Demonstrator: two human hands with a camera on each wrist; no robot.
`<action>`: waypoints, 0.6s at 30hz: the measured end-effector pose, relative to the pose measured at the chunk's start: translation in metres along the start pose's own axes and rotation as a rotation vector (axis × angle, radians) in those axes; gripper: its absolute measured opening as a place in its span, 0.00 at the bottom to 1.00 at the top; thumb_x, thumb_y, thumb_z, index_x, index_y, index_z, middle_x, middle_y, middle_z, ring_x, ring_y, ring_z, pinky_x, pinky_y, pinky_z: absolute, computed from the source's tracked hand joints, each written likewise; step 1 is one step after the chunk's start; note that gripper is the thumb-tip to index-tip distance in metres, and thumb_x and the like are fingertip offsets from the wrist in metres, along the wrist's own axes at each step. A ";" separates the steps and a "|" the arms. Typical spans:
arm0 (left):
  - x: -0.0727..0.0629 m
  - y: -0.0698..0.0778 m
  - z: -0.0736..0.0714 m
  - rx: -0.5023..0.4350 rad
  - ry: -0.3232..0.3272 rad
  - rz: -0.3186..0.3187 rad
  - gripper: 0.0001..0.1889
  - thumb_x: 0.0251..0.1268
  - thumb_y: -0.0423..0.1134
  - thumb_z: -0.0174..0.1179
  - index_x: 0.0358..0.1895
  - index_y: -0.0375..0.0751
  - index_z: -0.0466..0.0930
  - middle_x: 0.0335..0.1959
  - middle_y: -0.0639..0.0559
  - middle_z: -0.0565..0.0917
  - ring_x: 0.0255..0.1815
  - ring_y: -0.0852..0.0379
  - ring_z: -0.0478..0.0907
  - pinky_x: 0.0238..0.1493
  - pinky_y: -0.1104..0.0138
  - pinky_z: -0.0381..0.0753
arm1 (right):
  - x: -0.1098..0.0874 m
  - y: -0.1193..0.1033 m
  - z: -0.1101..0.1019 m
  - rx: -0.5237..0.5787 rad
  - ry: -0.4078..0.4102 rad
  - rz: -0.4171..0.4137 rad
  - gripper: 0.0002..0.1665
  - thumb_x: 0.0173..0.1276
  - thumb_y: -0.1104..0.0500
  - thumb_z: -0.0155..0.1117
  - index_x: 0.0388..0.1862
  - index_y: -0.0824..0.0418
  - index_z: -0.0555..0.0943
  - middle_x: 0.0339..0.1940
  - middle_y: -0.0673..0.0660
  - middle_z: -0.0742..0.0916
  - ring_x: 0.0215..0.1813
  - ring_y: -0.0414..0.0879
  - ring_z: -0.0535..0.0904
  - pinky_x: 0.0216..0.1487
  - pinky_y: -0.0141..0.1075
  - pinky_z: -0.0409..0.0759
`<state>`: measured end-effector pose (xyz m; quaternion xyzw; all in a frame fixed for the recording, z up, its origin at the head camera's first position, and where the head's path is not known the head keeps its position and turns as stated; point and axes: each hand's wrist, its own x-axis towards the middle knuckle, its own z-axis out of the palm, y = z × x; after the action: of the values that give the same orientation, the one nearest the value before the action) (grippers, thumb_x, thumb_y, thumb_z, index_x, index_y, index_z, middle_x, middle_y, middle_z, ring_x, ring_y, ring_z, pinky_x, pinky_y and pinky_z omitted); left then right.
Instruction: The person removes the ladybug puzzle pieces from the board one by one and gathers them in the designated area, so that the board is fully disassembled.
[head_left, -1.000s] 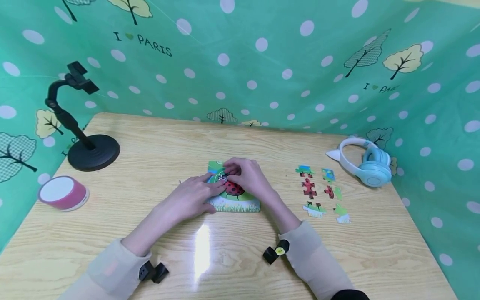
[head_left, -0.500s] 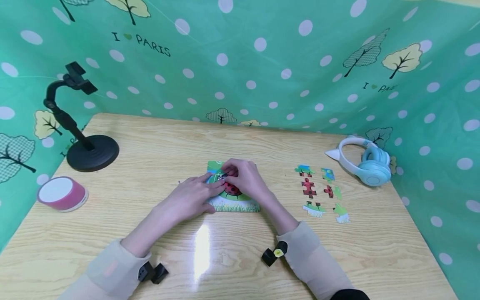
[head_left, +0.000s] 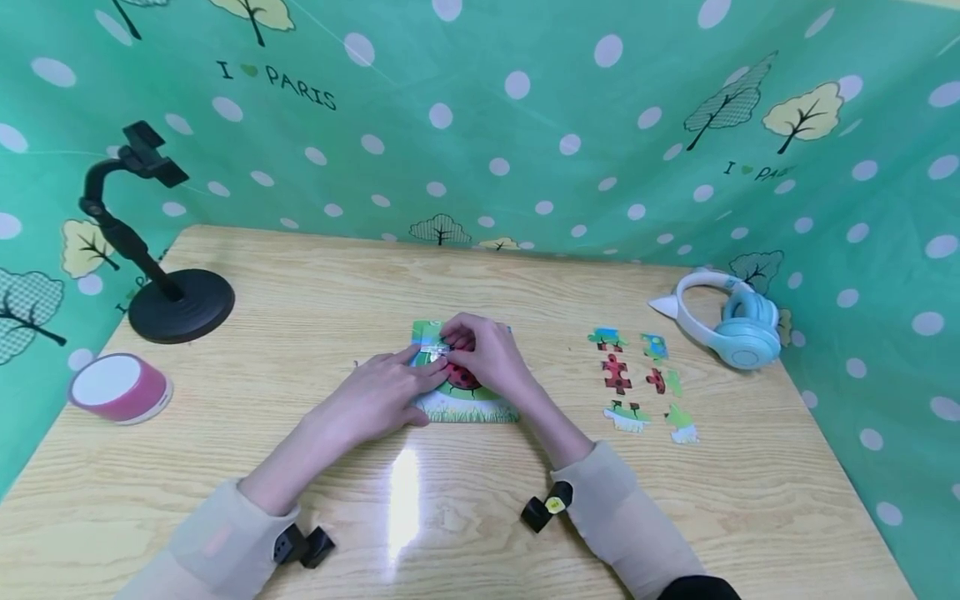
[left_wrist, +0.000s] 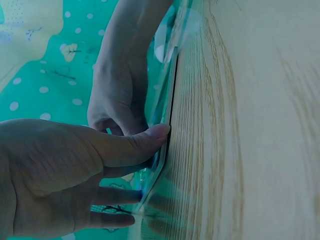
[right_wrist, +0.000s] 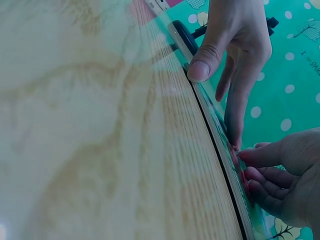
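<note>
A ladybug jigsaw puzzle [head_left: 465,408], with grass along its near edge, lies flat on the wooden table in the head view. My left hand [head_left: 386,387] rests over its left side, fingers mostly straight, index fingertip on the picture, thumb at the near left corner. Over the upper middle, my right hand [head_left: 487,354] has curled fingers and pinches a puzzle piece [head_left: 435,349] whose edge glints; the fingers hide most of it. In the right wrist view, the right thumb and fingers [right_wrist: 265,155] meet at the puzzle's surface, right beside the left index fingertip.
Several loose puzzle pieces [head_left: 617,375] lie in two columns to the right. White and blue headphones [head_left: 738,333] are at the back right. A black phone stand [head_left: 180,304] and a pink and white cylinder [head_left: 120,387] stand at the left. A green patterned cloth [head_left: 480,125] hangs behind.
The right hand shifts slightly left over the puzzle, and a pale glint appears by its fingertips. The left hand stays in place. The head view moves a little.
</note>
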<state>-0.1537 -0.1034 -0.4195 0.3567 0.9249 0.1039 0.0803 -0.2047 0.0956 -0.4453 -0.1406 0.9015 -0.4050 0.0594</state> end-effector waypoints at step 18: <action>0.000 -0.001 -0.001 -0.018 0.006 0.017 0.36 0.59 0.50 0.73 0.71 0.45 0.76 0.73 0.49 0.76 0.76 0.32 0.69 0.65 0.43 0.80 | -0.001 -0.002 0.000 0.016 0.025 0.015 0.13 0.64 0.69 0.74 0.46 0.59 0.86 0.41 0.54 0.91 0.41 0.44 0.87 0.47 0.33 0.88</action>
<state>-0.1546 -0.1038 -0.4192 0.3636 0.9211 0.1140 0.0799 -0.2032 0.0945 -0.4439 -0.1284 0.9000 -0.4133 0.0524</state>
